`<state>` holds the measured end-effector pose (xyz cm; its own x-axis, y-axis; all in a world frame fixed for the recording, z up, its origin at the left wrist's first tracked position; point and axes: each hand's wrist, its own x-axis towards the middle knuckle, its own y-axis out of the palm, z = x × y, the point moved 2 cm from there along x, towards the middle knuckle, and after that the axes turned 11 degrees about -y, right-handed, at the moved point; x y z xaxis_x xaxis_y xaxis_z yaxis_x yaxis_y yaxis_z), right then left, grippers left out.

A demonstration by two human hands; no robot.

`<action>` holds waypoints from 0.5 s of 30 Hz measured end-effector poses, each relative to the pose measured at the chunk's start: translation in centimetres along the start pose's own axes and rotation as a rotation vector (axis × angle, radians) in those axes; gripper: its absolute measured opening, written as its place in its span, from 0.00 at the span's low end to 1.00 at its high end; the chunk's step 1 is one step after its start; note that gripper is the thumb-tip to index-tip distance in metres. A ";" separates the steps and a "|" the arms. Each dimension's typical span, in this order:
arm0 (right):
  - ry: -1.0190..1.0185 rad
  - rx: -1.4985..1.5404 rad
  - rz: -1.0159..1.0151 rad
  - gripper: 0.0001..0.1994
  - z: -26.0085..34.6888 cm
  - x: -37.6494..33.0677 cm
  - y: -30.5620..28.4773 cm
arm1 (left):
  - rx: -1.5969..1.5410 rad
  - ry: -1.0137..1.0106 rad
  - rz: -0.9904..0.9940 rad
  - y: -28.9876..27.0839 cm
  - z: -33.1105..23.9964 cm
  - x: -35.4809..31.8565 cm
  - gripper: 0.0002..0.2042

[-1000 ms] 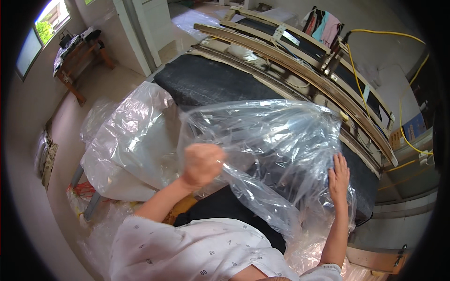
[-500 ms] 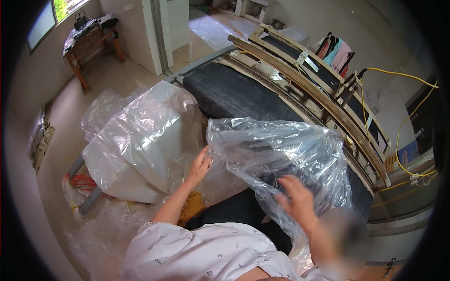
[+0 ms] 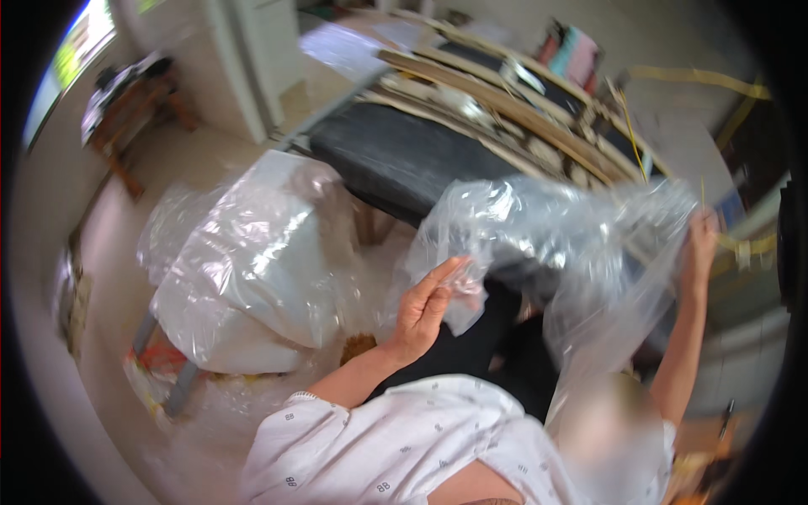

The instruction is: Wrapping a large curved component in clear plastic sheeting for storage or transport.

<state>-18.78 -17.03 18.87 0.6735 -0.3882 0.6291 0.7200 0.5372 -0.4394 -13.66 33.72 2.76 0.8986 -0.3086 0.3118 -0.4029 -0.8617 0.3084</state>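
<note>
A large clear plastic sheet (image 3: 572, 244) hangs crumpled in the air in front of me, spread between my two hands. My left hand (image 3: 427, 307) is at its lower left corner, fingers stretched up along a fold that it pinches with the thumb. My right hand (image 3: 700, 240) is raised at the far right and grips the sheet's upper right edge. The sheet droops below that hand toward my white patterned sleeve (image 3: 396, 446). The picture is motion-blurred.
A bulky white object wrapped in clear plastic (image 3: 244, 278) stands on the floor to the left, more plastic lying around it. A black padded slab (image 3: 396, 156) lies beyond, with wooden slats and frames (image 3: 513, 105) behind it. A wooden table (image 3: 126, 101) stands under a window, far left.
My right hand has swung from low in front of me up to the right, lifting the sheet's right edge. My left hand stays at the sheet's left corner.
</note>
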 end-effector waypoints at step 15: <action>0.411 0.768 0.375 0.11 13.8 -16.9 9.9 | 0.444 -0.025 0.947 12.6 2.9 -2.6 0.20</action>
<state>-25.31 5.21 12.73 0.9501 -0.2450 0.1929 0.2364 0.9694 0.0667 -20.62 22.50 3.26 0.2542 -0.9385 0.2337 -0.8487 -0.3323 -0.4114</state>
